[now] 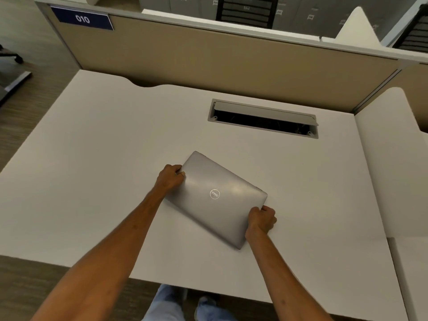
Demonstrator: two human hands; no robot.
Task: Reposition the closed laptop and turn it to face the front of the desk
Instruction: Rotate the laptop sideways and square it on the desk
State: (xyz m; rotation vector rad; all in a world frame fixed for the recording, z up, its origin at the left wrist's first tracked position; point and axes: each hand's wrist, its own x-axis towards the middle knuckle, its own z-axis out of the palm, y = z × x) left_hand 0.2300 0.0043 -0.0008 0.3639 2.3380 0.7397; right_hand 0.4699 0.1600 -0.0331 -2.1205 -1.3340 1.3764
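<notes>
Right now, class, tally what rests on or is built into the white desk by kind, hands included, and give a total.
Closed silver-grey laptop, lying skewed: 1
Bare hands gripping it, left hand and right hand: 2
Grey rectangular cable hatch, lid open, set in the white desk: 1
Total: 4

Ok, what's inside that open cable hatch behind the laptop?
The cable hatch has its lid tipped up, showing a dark cavity with faint cable-like shapes. Its contents are too dark to tell, and the lid hides the rear part. The laptop lies nearer, apart from it.
</notes>
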